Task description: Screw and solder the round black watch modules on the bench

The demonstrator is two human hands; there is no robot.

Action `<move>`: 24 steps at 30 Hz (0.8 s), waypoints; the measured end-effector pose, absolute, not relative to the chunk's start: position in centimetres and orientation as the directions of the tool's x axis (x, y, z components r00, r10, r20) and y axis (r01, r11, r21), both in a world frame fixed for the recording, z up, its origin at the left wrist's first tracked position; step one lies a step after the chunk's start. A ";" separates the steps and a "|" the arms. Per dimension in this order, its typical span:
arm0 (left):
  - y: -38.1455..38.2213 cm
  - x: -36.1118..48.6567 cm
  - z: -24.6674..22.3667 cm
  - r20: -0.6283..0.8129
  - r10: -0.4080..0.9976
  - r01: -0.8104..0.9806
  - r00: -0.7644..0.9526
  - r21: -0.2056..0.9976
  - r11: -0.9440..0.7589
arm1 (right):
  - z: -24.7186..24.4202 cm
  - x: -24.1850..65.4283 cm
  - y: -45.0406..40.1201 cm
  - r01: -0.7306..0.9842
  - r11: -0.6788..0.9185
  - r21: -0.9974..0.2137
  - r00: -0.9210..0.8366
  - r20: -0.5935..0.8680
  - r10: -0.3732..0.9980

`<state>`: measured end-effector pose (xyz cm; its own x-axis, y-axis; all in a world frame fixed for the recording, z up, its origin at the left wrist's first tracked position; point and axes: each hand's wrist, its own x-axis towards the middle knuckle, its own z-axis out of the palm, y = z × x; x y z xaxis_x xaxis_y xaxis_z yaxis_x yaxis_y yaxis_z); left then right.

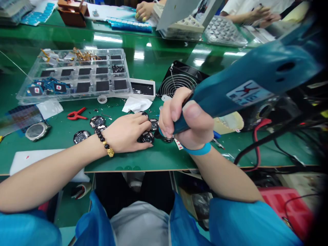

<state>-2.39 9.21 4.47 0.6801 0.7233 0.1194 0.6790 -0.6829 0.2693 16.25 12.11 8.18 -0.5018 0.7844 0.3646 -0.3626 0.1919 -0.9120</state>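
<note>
My right hand [188, 121] is wrapped round the lower end of a large teal electric screwdriver [230, 82], which slants from the upper right down to the work. Its dark tip points at the round black parts by my left fingertips. With my left hand [130, 133] I hold a small round black part [147, 137] between thumb and fingers on the green bench; some fingers hide the parts beneath them. Similar round black parts lie around the hand, among them one [97, 121] behind my wrist and another [81, 136] left of it.
A clear compartment tray [97, 92] with small parts stands behind my left hand. Near it are red plastic tweezers or a clamp [77, 114], a round metal case [37, 131], white tissue [137, 104] and a fan [179, 80]. Cables [276, 119] hang right. Co-workers' hands [145, 11] are across the bench.
</note>
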 end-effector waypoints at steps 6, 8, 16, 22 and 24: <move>9.3 -2.6 4.5 0.098 0.712 0.683 0.696 0.219 -0.697 | 8.3 16.2 12.8 -0.424 0.227 -0.877 -0.435 0.417 0.798; 9.3 -2.6 4.5 0.102 0.705 0.677 0.702 0.211 -0.705 | 8.7 16.6 13.1 -0.429 0.201 -0.881 -0.448 0.401 0.799; 9.1 -2.1 4.4 0.125 0.704 0.653 0.699 0.289 -0.700 | 8.6 17.3 14.3 -0.367 0.167 -0.915 -0.366 0.307 0.879; 9.0 -1.9 4.6 0.206 0.751 0.616 0.628 0.459 -0.640 | 9.1 17.0 14.0 -0.401 0.204 -0.893 -0.323 0.346 0.881; 9.1 -2.0 4.7 0.208 0.773 0.623 0.600 0.484 -0.614 | 9.5 16.8 13.8 -0.442 0.203 -0.874 -0.320 0.364 0.875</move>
<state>-1.97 9.05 4.73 0.5996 0.7728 0.2081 0.6234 -0.6140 0.4840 16.83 13.84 9.48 -0.3195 0.8747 0.3644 -0.4420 0.2026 -0.8738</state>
